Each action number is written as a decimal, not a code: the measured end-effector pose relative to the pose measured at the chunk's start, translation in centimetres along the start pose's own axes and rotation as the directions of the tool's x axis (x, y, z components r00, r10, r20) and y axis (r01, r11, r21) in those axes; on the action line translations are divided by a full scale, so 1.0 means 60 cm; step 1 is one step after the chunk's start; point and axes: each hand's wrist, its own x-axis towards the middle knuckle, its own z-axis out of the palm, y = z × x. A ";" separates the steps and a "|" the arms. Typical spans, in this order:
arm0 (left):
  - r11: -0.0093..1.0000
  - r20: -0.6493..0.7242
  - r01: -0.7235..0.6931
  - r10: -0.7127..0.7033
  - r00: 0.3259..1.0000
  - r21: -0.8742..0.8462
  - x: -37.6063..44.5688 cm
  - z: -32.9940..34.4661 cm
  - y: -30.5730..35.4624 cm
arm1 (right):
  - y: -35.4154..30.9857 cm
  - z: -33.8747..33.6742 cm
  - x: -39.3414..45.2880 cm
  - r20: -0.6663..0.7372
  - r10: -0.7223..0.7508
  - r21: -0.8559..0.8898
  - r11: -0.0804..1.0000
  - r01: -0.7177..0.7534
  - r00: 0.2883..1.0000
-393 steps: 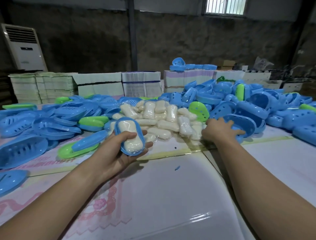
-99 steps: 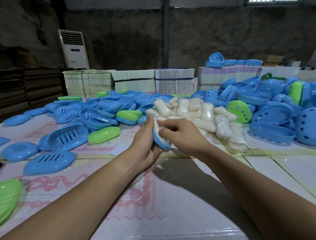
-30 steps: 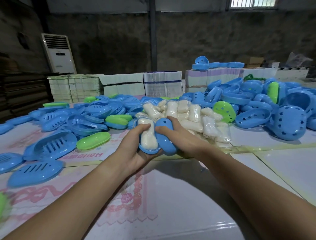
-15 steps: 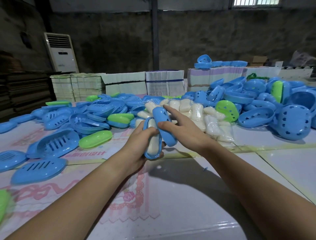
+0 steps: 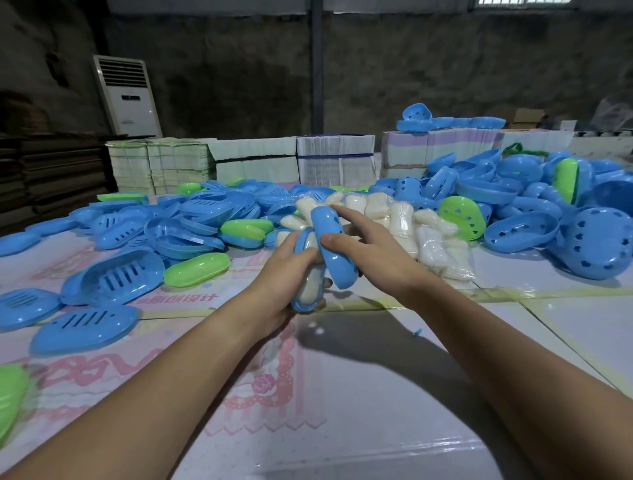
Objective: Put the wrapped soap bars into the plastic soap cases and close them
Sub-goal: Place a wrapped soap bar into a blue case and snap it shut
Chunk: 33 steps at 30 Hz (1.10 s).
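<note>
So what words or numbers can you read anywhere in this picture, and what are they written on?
"创设计", pink characters printed on the glossy white sheet covering the table; the characters before them are blurred.
Tall white air conditioner unit: small dark panel and a mark low on its front, too small to read.
Banded stacks of printed paper sheets: edges only, no readable print.
Blue plastic soap case halves: no text visible.

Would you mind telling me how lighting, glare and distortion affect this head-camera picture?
Head view: dim back wall; bright window at top; glare on the glossy table; arm shadow beneath the right hand; wide-angle bending at edges; hands and soap pile sharp.
</note>
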 end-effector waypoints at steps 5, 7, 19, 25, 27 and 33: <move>1.000 0.003 0.001 -0.001 1.000 -0.022 0.000 0.002 -0.004 | 0.003 0.000 -0.001 0.031 0.006 -0.020 1.000 -0.005 1.000; 0.999 0.000 0.003 -0.003 1.000 -0.052 0.003 0.000 -0.004 | 0.006 0.002 -0.002 0.031 0.011 -0.008 1.000 -0.011 0.999; 0.988 -0.087 0.025 -0.039 0.995 -0.154 0.005 -0.004 0.003 | -0.001 0.017 -0.011 0.065 0.050 0.100 0.993 -0.057 0.997; 0.998 -0.107 0.013 -0.020 0.994 -0.065 0.005 -0.009 0.007 | -0.006 0.019 -0.012 0.043 0.039 0.139 0.989 -0.044 0.998; 1.000 -0.085 0.023 -0.024 0.996 -0.012 0.004 -0.007 0.008 | -0.008 0.016 -0.013 0.034 0.039 0.147 0.988 -0.044 0.999; 0.997 -0.093 0.050 -0.045 0.995 0.053 0.002 -0.010 0.009 | -0.013 0.012 -0.013 0.099 0.080 0.095 0.991 -0.090 0.992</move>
